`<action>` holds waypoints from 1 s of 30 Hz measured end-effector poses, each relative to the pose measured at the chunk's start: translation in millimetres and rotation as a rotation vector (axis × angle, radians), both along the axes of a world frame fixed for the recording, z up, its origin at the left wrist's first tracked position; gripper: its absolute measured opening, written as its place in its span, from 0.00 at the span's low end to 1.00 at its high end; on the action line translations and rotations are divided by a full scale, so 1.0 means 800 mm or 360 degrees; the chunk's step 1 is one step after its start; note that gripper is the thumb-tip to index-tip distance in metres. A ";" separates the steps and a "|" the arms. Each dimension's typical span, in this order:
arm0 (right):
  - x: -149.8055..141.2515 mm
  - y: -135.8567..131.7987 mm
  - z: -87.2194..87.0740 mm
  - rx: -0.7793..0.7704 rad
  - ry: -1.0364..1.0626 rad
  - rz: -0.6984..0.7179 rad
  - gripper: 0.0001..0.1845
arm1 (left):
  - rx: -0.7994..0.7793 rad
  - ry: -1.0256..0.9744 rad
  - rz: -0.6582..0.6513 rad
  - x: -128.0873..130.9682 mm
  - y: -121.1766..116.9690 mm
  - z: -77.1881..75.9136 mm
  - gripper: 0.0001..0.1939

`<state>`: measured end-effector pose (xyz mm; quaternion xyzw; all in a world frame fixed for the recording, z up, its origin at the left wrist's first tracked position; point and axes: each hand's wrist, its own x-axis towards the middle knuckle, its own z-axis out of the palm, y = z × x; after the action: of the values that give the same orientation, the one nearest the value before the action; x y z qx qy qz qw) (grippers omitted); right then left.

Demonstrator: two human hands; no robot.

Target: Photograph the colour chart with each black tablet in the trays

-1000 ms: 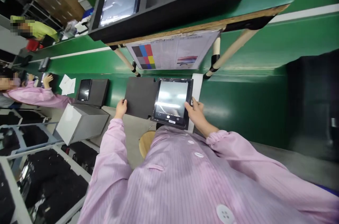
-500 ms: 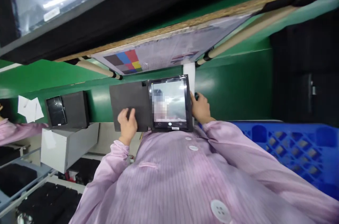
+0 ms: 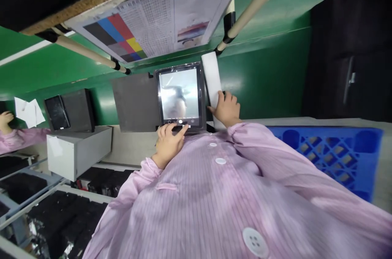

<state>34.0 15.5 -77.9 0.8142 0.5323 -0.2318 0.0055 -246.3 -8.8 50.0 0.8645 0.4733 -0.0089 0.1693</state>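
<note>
A tablet (image 3: 179,96) with a lit camera screen lies in the right part of a dark grey tray-like case, whose flat left part (image 3: 133,104) is bare. At the tablet's lower edge is my left hand (image 3: 170,141), fingers apart, thumb reaching to the bottom bezel. My right hand (image 3: 227,109) lies just right of the tablet, over a long white strip (image 3: 211,72). Its thumb points toward the case edge and its other fingers curl around a small dark thing that I cannot make out.
Above the green bench (image 3: 260,83) a board with a colour chart (image 3: 118,36) hangs on pale tubes. A second case with a dark tablet (image 3: 57,112), white papers (image 3: 29,111) and another person's hand (image 3: 5,122) are left. A blue plastic crate (image 3: 330,157) stands right.
My left hand has moved right, from the bare part of the case to the tablet's lower edge. My right hand has shifted onto the white strip. The view has tilted, showing more of the chart.
</note>
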 end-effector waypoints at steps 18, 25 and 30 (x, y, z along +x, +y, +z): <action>0.103 -0.056 0.125 0.0394 -0.0126 0.0641 0.22 | 0.0108 0.0145 0.0256 0.002 -0.001 -0.002 0.23; 0.138 -0.074 0.133 0.0428 -0.0264 0.0745 0.20 | 0.0146 0.0099 0.0301 0.005 -0.007 -0.005 0.22; 0.117 -0.091 0.151 0.0557 -0.0300 0.0665 0.20 | 0.0152 0.0116 0.0343 0.014 -0.010 -0.004 0.24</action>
<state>127.6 -57.1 42.9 0.6933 0.7176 -0.0535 -0.0380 -235.0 -16.7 47.0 0.8148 0.5691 0.0004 0.1106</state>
